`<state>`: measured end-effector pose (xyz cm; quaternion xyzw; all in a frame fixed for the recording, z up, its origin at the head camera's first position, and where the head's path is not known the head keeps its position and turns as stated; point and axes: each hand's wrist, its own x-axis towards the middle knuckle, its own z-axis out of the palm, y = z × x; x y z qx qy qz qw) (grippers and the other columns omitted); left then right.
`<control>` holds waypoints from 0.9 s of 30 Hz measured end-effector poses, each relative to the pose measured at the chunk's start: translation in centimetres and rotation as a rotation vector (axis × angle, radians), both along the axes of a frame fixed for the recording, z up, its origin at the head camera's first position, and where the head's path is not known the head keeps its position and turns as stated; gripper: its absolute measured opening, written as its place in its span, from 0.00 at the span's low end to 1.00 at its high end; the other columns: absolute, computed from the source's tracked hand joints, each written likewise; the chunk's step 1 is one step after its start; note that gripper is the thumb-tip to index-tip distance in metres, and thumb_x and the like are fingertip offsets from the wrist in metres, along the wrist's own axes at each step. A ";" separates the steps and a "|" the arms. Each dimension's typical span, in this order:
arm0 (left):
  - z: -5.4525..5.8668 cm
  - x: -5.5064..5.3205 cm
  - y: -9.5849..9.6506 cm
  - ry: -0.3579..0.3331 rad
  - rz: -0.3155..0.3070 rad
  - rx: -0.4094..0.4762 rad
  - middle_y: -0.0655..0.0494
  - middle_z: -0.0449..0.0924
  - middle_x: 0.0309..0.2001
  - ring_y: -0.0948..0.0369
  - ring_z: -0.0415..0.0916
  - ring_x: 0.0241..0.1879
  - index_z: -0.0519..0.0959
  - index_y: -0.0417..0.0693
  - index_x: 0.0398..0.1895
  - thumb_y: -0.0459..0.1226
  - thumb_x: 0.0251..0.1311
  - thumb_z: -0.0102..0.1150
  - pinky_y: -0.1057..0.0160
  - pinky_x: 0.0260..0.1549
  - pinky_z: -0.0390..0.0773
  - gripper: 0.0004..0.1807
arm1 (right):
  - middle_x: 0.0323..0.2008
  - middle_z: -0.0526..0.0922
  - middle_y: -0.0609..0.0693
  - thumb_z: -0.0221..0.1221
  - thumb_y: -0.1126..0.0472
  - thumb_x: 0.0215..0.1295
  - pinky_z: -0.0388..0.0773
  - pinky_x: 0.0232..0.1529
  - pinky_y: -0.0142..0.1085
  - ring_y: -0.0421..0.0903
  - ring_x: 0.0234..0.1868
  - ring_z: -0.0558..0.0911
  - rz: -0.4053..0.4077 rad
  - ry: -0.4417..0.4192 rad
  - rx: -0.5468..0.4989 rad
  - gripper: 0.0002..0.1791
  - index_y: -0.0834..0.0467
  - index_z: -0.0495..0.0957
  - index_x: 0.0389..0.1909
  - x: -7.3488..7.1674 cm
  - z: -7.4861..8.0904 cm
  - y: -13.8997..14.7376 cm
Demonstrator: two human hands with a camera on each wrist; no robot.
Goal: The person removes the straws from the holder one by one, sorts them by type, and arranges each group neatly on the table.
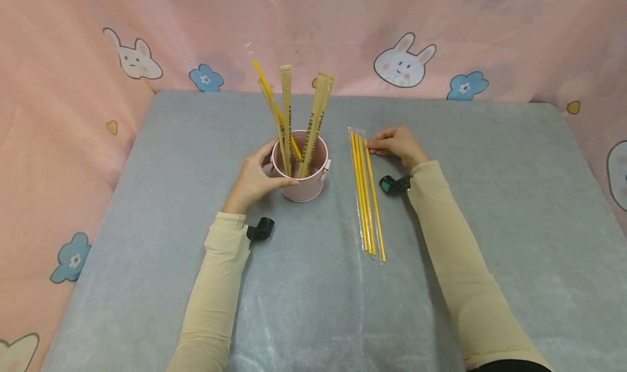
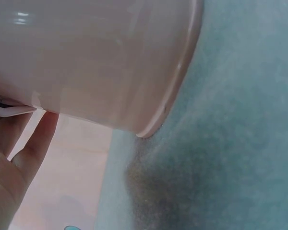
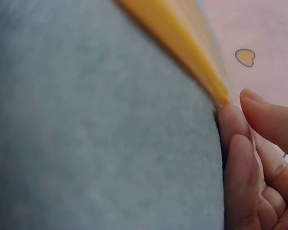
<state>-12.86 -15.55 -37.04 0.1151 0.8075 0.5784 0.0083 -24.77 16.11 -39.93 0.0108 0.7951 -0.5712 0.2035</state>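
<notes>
In the head view, my left hand [image 1: 256,180] holds a pale pink bucket [image 1: 302,191] by its side, thumb across the near rim. Inside lean several paper-wrapped straws [image 1: 314,124] and a yellow straw [image 1: 263,77] in clear film. To the right of the bucket, several yellow straws [image 1: 361,192] in clear wrappers lie side by side on the table. At the far end of the rightmost wrapped straw [image 1: 376,208], my right hand [image 1: 399,144] pinches with its fingertips. The right wrist view shows that yellow end [image 3: 216,91] against the fingertips, the thumb close by.
A grey cloth covers the table [image 1: 303,306]. Behind it and along both sides hangs a pink curtain [image 1: 313,29] printed with rabbits and blue flowers. A black wrist camera [image 1: 262,229] sits on the left wrist, another camera [image 1: 394,184] on the right.
</notes>
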 end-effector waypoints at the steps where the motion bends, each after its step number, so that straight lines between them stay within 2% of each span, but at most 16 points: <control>1: 0.0 0.0 0.0 -0.004 0.001 -0.001 0.47 0.69 0.63 0.53 0.67 0.60 0.64 0.43 0.68 0.31 0.38 0.77 0.58 0.62 0.64 0.49 | 0.23 0.83 0.45 0.62 0.68 0.60 0.79 0.29 0.26 0.36 0.26 0.82 0.001 0.001 0.002 0.08 0.71 0.81 0.36 0.0 0.0 0.0; 4: 0.0 0.0 -0.1 -0.011 0.002 -0.007 0.48 0.69 0.63 0.53 0.67 0.61 0.64 0.43 0.68 0.31 0.38 0.77 0.59 0.62 0.63 0.49 | 0.23 0.83 0.45 0.62 0.67 0.60 0.80 0.30 0.26 0.36 0.26 0.82 -0.003 0.002 0.003 0.09 0.71 0.82 0.36 0.0 -0.1 0.0; 10: -0.1 -0.1 -0.1 -0.014 0.001 -0.002 0.49 0.69 0.63 0.53 0.67 0.60 0.64 0.45 0.68 0.32 0.38 0.77 0.58 0.62 0.64 0.49 | 0.24 0.84 0.45 0.63 0.69 0.59 0.80 0.31 0.28 0.38 0.27 0.83 -0.022 -0.005 -0.036 0.03 0.64 0.84 0.30 -0.1 -0.1 0.1; 17: -0.3 -0.3 0.0 -0.016 -0.003 -0.013 0.51 0.70 0.62 0.55 0.67 0.61 0.64 0.47 0.68 0.33 0.38 0.78 0.59 0.62 0.64 0.49 | 0.25 0.84 0.47 0.63 0.71 0.58 0.81 0.32 0.29 0.40 0.28 0.83 -0.045 -0.006 -0.102 0.03 0.62 0.84 0.28 0.2 0.3 0.0; 23: -0.2 -0.2 0.0 -0.011 0.002 -0.011 0.50 0.69 0.63 0.54 0.68 0.60 0.64 0.46 0.68 0.33 0.37 0.78 0.59 0.61 0.65 0.49 | 0.27 0.84 0.50 0.64 0.72 0.55 0.82 0.35 0.32 0.41 0.28 0.84 -0.068 0.014 -0.153 0.03 0.62 0.83 0.28 0.6 1.3 -0.4; 25: -0.1 -0.2 0.0 -0.006 0.003 -0.012 0.50 0.70 0.63 0.54 0.68 0.60 0.65 0.46 0.68 0.33 0.37 0.78 0.59 0.61 0.65 0.49 | 0.28 0.84 0.51 0.65 0.71 0.55 0.82 0.36 0.32 0.42 0.29 0.84 -0.073 0.024 -0.153 0.02 0.64 0.82 0.30 0.7 1.8 -0.7; 27: -0.1 -0.2 -0.1 -0.001 0.002 -0.011 0.50 0.70 0.62 0.54 0.68 0.60 0.65 0.46 0.68 0.33 0.37 0.78 0.59 0.61 0.65 0.49 | 0.29 0.84 0.50 0.65 0.70 0.55 0.82 0.37 0.33 0.41 0.30 0.84 -0.069 0.035 -0.139 0.06 0.67 0.81 0.34 0.9 2.3 -1.0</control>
